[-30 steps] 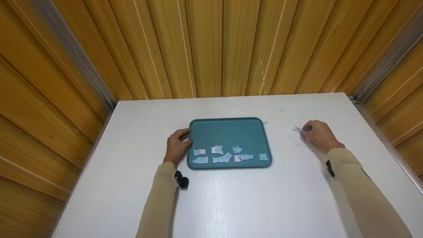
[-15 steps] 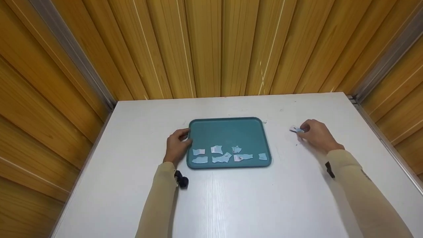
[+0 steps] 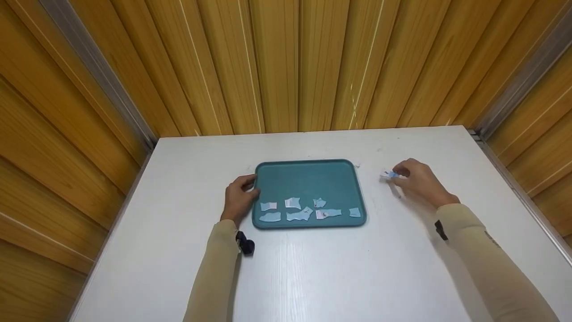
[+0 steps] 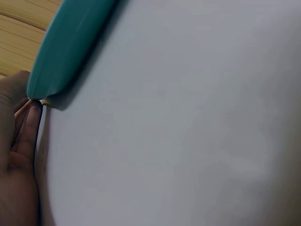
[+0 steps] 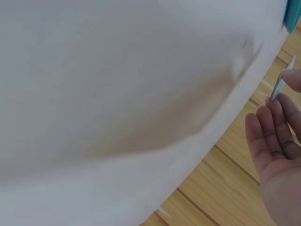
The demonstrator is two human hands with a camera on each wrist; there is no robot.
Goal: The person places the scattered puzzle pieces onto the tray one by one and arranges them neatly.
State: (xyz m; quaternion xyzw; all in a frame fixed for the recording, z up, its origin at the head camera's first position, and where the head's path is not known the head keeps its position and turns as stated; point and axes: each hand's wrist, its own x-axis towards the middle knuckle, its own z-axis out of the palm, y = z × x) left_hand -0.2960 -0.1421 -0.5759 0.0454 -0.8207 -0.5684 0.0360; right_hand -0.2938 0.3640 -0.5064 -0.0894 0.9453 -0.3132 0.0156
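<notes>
A green tray [image 3: 308,179] lies on the white table, with several torn light-blue paper pieces [image 3: 329,213] spread over its near half in two rough rows. At the tray's left edge my left hand [image 3: 239,197] holds the rim between thumb and fingers; the left wrist view shows the fingers [image 4: 29,127] at the tray's corner. To the right of the tray, my right hand [image 3: 420,181] pinches a small torn paper piece [image 3: 388,174], pale with blue and a dark mark. Seen edge-on in the right wrist view, that piece [image 5: 277,87] sits between thumb and fingertips, above the table.
The white table [image 3: 313,273] reaches back to a wall of ribbed wood-look panels [image 3: 277,67]. Similar panels stand at the left and right sides. Small marks or scraps [image 3: 357,166] dot the tabletop near the tray's far right corner.
My right hand has moved left toward the tray and lifted a little, carrying the pinched paper piece along. My left hand and the pieces on the tray have stayed put.
</notes>
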